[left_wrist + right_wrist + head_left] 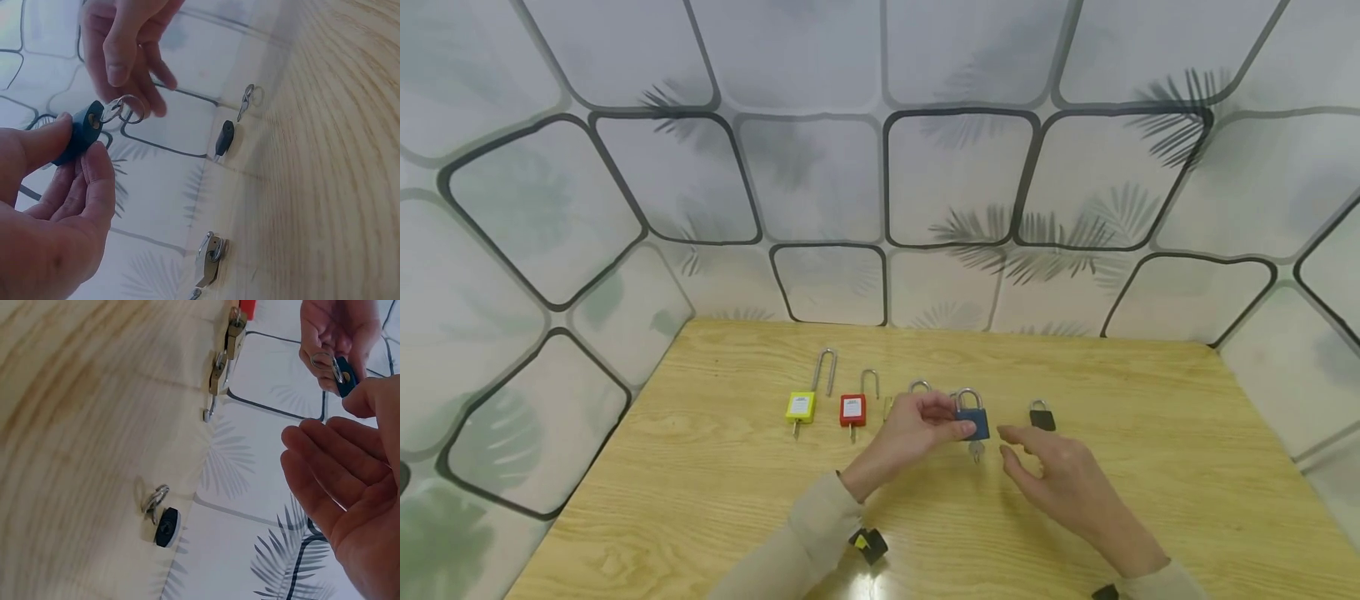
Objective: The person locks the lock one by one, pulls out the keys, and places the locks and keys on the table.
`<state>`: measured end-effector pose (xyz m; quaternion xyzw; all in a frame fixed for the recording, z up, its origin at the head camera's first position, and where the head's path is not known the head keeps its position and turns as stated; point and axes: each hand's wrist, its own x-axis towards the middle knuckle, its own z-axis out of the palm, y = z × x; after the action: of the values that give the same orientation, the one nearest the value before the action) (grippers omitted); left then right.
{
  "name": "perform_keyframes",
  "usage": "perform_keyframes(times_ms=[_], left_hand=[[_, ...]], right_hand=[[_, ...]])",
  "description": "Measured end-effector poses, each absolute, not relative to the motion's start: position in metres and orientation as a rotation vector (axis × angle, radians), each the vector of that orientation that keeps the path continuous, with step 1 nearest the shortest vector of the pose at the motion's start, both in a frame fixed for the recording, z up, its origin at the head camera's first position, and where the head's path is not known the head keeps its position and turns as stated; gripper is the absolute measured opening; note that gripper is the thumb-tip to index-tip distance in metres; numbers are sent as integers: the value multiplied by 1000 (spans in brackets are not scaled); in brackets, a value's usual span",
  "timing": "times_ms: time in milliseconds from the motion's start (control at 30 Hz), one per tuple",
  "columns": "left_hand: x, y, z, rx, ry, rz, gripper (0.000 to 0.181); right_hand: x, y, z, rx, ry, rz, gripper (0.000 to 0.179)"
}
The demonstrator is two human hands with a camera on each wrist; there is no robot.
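Observation:
My left hand (910, 435) holds a small blue padlock (973, 423) above the table, pinched between thumb and fingers. The padlock's shackle points up, and a key on a ring (113, 110) sits in its keyhole and hangs below. To the right, my right hand (1063, 477) is held apart from the padlock with its fingers loosely bent and nothing in them. Behind it on the table lies a black padlock (1042, 418) with keys on a ring (156, 499). Part of the blue padlock's body is hidden by my left thumb.
Left of my hands on the wooden table (700, 508) lie a yellow padlock (801, 406) with a long shackle and a red padlock (852, 410), both with keys. Brass padlocks (217, 374) lie behind my left hand. A patterned cloth wall (820, 183) borders the table's far edge.

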<state>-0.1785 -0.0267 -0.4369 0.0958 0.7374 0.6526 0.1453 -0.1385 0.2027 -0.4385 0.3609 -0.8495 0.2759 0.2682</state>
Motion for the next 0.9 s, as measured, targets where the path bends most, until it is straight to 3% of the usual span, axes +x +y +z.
perform_keyframes(times_ms=[900], left_hand=[[-172, -24, -429, 303, 2044, 1953, 20]], right_hand=[[-131, 180, -447, 828, -2427, 1236, 15]])
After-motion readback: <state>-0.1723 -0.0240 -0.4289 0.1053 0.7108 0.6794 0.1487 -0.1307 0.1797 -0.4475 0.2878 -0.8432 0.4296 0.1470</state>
